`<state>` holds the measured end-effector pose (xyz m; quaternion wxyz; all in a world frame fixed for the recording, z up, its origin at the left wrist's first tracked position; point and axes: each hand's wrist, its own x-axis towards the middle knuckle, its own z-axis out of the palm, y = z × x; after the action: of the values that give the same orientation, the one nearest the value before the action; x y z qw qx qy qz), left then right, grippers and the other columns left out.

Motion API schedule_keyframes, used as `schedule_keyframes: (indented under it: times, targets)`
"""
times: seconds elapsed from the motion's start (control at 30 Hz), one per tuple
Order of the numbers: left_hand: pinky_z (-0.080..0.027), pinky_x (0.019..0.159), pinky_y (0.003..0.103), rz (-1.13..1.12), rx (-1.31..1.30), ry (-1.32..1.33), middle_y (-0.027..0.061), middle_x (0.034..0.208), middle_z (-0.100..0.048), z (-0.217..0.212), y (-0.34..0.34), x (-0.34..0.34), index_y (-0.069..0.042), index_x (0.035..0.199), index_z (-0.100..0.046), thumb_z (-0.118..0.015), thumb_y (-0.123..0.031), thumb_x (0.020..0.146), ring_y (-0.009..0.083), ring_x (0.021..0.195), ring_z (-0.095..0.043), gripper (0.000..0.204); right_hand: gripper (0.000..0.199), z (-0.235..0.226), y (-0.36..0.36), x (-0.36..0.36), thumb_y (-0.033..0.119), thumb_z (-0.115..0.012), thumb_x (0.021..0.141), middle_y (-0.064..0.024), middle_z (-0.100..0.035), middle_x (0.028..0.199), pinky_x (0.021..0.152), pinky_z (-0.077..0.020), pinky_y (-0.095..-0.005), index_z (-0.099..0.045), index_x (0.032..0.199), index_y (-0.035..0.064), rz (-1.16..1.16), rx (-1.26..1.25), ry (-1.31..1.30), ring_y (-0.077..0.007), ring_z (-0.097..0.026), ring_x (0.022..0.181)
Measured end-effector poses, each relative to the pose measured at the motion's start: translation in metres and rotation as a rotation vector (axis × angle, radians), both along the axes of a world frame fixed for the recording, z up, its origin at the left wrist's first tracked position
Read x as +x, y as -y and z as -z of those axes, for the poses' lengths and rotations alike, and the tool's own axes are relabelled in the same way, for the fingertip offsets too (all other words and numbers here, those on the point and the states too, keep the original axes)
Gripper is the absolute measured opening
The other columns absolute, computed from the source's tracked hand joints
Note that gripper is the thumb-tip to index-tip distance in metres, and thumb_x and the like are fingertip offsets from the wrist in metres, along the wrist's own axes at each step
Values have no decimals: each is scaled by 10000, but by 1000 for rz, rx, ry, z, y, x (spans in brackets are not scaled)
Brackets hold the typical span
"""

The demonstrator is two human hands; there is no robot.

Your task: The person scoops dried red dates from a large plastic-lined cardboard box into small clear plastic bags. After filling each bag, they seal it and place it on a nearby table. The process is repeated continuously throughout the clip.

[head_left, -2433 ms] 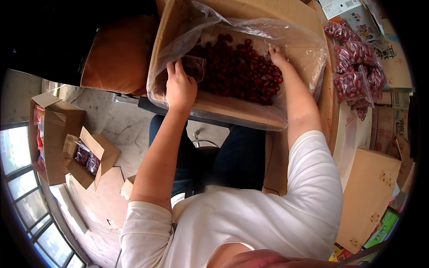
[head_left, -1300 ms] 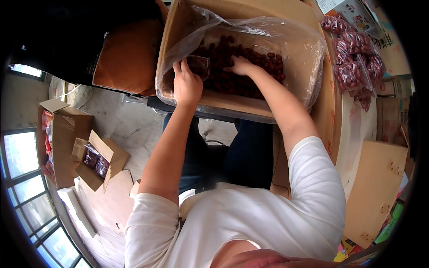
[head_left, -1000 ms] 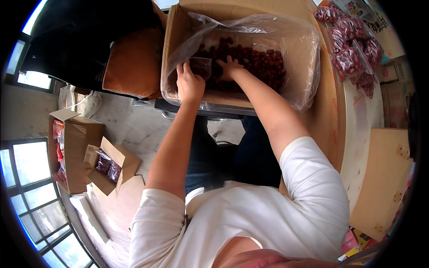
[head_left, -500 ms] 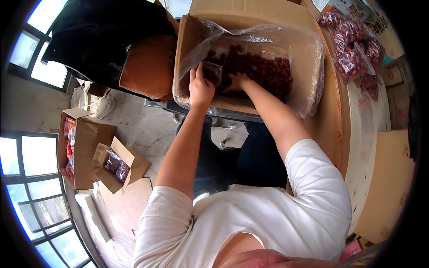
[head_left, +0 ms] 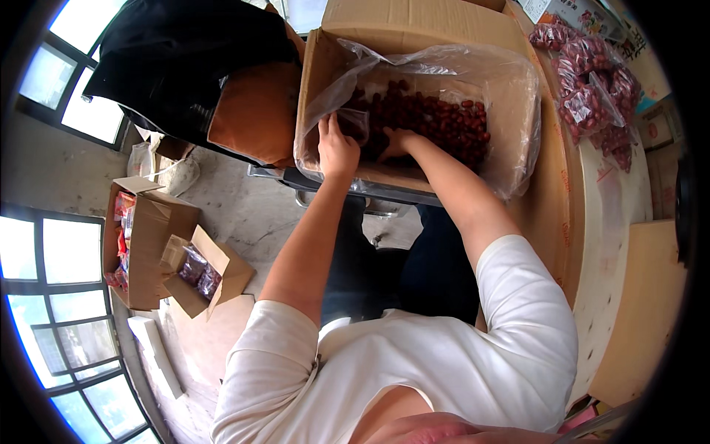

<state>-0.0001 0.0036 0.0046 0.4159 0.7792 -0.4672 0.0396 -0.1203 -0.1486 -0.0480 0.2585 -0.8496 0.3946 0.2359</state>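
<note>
A cardboard box (head_left: 414,27) lined with a clear plastic liner (head_left: 509,159) holds a heap of dark red dates (head_left: 444,122). My left hand (head_left: 339,150) is at the box's near left corner, its fingers closed on the edge of a small clear plastic bag (head_left: 356,124). The bag's mouth faces the dates, and its lower part is hidden. To its right, my right hand (head_left: 400,143) reaches into the heap close beside the bag. Its thumb and fingers curl around some dates, with the fingertips partly hidden among them.
Filled bags of dates (head_left: 592,96) lie piled on the table (head_left: 614,251) at the right. A black cover (head_left: 192,66) and a brown cushion (head_left: 255,115) adjoin the box's left side. On the floor at left stand two open cartons (head_left: 174,214) (head_left: 229,266) with packages inside.
My right hand has gone from spread fingers on the dates to curled ones, slightly nearer the bag. My left hand keeps its hold. The whole view has shifted a little.
</note>
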Motion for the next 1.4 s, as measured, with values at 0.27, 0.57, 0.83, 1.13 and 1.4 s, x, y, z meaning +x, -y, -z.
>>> schedule_keyframes:
  times: [0.27, 0.57, 0.83, 1.13, 1.4]
  targets:
    - [-484, 911, 465, 24, 23, -14, 252, 1318, -457, -6, -2, -4, 34, 1281, -479, -493, 8, 753, 436, 1118, -530, 528, 1154, 12, 5, 4, 624, -751, 580, -167, -457, 1426, 1057, -398, -391, -256, 1506, 145, -88, 5, -96, -327, -473, 1281]
    - [-459, 940, 454, 15, -66, -57, 253, 1237, -509, -4, 1, -5, 51, 1222, -524, -483, 14, 715, 437, 1112, -520, 510, 1143, 15, 4, 4, 595, -743, 593, -171, -456, 1427, 1060, -391, -389, -242, 1509, 130, -36, 43, -113, -329, -466, 1288]
    - [-484, 919, 451, -19, -52, -13, 254, 1313, -459, 4, 2, 0, 44, 1269, -486, -499, 12, 741, 428, 1129, -525, 529, 1072, 20, 7, 3, 571, -743, 620, -197, -438, 1432, 1053, -396, -409, -299, 1485, 119, -26, 96, -47, -332, -458, 1294]
    - [-482, 909, 453, -37, -13, -71, 249, 1285, -468, 2, 3, -1, 34, 1258, -499, -502, 12, 726, 428, 1109, -531, 532, 1126, 34, 10, -1, 520, -774, 603, -184, -472, 1408, 1045, -406, -371, -248, 1501, 90, -17, 72, 7, -319, -484, 1272]
    - [-491, 903, 461, 30, 3, -49, 232, 1313, -458, 2, 2, 2, 11, 1284, -491, -508, 6, 714, 429, 1109, -537, 571, 1062, 27, 14, -4, 500, -785, 599, -162, -485, 1404, 1050, -400, -389, -326, 1476, 115, 7, 52, 67, -324, -466, 1287]
